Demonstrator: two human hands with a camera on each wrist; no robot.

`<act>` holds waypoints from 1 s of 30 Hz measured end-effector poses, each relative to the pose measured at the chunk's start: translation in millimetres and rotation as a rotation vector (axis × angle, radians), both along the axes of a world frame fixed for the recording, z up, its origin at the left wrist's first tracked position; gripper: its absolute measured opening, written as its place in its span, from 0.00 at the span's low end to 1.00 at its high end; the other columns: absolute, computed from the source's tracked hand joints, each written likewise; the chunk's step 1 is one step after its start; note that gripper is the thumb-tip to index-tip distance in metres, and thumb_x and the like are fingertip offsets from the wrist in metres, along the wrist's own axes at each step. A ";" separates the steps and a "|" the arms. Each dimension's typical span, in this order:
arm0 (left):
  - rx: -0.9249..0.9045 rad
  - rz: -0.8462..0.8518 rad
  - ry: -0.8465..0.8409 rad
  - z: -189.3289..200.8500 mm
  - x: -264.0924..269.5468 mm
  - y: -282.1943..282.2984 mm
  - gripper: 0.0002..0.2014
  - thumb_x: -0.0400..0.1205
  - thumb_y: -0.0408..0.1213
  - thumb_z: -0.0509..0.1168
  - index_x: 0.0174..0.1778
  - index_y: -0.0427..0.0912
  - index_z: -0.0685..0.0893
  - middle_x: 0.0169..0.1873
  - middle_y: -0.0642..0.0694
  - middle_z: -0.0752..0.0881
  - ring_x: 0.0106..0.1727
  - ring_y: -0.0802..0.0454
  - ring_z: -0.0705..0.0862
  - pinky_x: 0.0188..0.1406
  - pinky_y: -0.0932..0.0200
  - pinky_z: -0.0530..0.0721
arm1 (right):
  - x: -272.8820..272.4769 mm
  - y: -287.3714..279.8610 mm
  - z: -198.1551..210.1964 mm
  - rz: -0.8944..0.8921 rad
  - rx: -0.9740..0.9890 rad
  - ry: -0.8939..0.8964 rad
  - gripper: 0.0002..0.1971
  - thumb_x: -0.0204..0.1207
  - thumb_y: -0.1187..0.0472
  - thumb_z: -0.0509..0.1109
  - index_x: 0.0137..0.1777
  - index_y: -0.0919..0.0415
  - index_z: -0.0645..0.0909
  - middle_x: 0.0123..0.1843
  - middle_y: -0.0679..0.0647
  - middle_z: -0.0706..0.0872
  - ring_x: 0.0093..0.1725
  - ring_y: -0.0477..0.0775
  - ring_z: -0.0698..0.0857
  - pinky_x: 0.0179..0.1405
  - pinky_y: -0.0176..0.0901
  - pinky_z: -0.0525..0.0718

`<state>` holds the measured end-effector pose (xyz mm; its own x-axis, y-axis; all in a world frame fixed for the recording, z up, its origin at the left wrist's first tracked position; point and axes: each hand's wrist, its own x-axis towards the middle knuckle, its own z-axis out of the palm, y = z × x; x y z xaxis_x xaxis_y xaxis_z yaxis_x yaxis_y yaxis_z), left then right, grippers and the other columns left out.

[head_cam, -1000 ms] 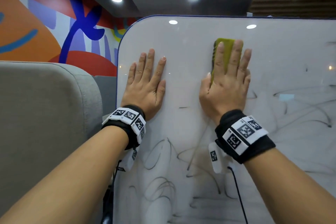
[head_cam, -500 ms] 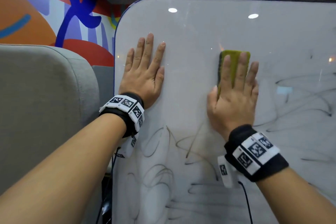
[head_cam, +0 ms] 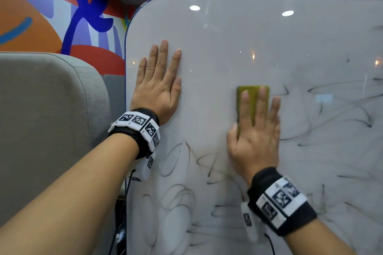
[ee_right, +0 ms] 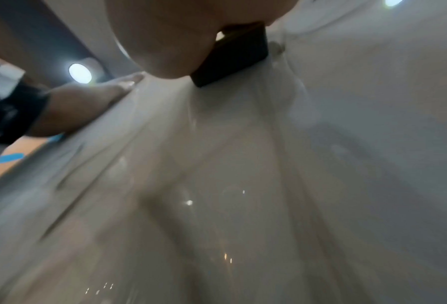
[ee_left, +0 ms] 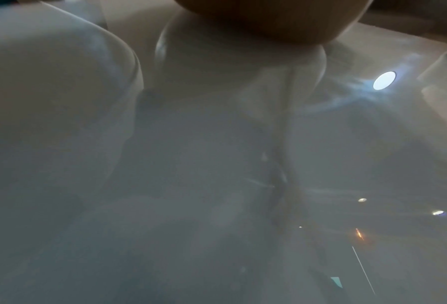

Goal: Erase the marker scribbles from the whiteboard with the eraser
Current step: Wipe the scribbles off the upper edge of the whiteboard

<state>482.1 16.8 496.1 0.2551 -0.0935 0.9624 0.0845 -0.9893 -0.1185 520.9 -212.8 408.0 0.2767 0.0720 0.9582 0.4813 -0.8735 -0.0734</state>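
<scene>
Left hand (head_cam: 158,87) flat on glossy white whiteboard (head_cam: 238,43) near its left edge, fingers straight and spread, holding nothing; right hand (head_cam: 256,138) pressing straight fingers over rectangular yellow-green eraser (head_cam: 251,99) at mid-board, thumb along its left side. One eraser, two hands, many black marker scribbles (head_cam: 342,114) right of and below the eraser, uncountable. Versus half a second ago: eraser and right hand lower on the board, left hand unmoved.
</scene>
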 end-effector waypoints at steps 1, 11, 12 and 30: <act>-0.012 -0.001 -0.004 -1.0 1.8 -1.2 0.29 0.89 0.47 0.43 0.88 0.48 0.51 0.87 0.42 0.49 0.88 0.45 0.46 0.85 0.47 0.40 | 2.5 -2.5 13.7 -0.003 0.062 0.007 0.40 0.79 0.56 0.59 0.89 0.56 0.46 0.90 0.60 0.44 0.88 0.68 0.41 0.85 0.60 0.45; -0.071 -0.026 -0.005 -6.8 2.5 -8.0 0.29 0.88 0.47 0.44 0.88 0.50 0.52 0.87 0.44 0.49 0.88 0.46 0.46 0.86 0.45 0.42 | -18.3 53.6 28.7 0.142 -0.142 -0.073 0.42 0.72 0.57 0.59 0.88 0.64 0.54 0.89 0.60 0.53 0.88 0.64 0.50 0.86 0.63 0.51; -0.067 -0.033 -0.005 -6.9 1.0 -6.8 0.29 0.88 0.47 0.44 0.88 0.49 0.52 0.87 0.44 0.49 0.88 0.46 0.46 0.86 0.46 0.42 | -21.3 60.1 16.3 0.160 -0.224 -0.101 0.40 0.73 0.57 0.60 0.87 0.64 0.56 0.89 0.59 0.55 0.88 0.64 0.52 0.86 0.63 0.53; -0.350 -0.218 0.187 -155.5 -40.9 18.2 0.30 0.88 0.45 0.42 0.87 0.45 0.43 0.85 0.51 0.37 0.87 0.53 0.36 0.84 0.55 0.33 | -18.6 69.6 -8.0 0.242 -0.439 -0.220 0.37 0.75 0.65 0.64 0.86 0.65 0.60 0.87 0.61 0.60 0.87 0.65 0.57 0.83 0.64 0.62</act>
<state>441.2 35.0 340.6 0.4379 0.1586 0.8849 -0.1210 -0.9650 0.2328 502.4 -143.2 400.0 -0.0009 0.5149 0.8572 0.6348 -0.6621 0.3984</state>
